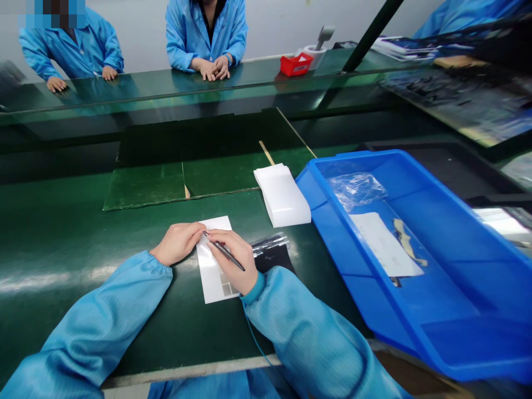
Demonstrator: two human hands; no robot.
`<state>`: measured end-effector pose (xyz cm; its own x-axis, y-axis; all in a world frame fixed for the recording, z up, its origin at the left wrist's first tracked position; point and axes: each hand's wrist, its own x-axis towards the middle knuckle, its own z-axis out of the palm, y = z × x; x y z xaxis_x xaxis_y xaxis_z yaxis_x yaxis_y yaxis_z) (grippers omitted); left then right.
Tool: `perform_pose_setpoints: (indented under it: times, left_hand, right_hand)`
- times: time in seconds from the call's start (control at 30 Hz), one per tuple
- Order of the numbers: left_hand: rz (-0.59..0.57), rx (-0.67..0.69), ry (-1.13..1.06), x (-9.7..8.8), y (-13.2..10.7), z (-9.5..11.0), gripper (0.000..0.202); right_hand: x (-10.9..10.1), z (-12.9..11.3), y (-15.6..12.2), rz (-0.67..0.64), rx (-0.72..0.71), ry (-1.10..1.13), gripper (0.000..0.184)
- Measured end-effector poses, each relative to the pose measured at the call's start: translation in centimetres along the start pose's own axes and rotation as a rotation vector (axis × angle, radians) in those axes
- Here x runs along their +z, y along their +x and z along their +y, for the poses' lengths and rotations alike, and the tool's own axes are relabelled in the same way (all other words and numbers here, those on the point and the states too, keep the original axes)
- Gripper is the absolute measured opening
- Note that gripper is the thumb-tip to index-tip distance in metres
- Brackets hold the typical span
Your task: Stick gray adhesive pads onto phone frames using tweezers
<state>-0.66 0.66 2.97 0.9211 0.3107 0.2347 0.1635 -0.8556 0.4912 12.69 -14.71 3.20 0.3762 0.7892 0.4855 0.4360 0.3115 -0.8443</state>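
A white sheet (pixel 211 277) with small grey squares near its lower right corner lies on the green bench in front of me. My left hand (pixel 178 243) rests at its upper left edge, fingers pressed together on it. In my right hand (pixel 238 257) are slim dark tweezers (pixel 226 254), held like a pen, their tip close to my left fingertips. What is at the tip is too small to make out. Beside my right wrist lies a black flat piece (pixel 274 259) with clear film (pixel 270 242) along its upper edge, partly covered by the hand and sleeve.
A folded white strip (pixel 285 197) lies ahead, left of a large blue bin (pixel 453 266) holding clear plastic and paper. A green board (pixel 208 160) lies beyond. Two people in blue coats stand across the bench near a red box (pixel 296 65). A blue cord (pixel 254 335) hangs from my right cuff.
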Motion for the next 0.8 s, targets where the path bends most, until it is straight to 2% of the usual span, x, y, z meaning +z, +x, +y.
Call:
perform_pose_setpoints:
  times: [0.8]
  left_hand:
    - [0.004, 0.033, 0.012, 0.13, -0.04, -0.11, 0.025]
  right_hand:
    - [0.03, -0.08, 0.03, 0.015, -0.026, -0.011, 0.023]
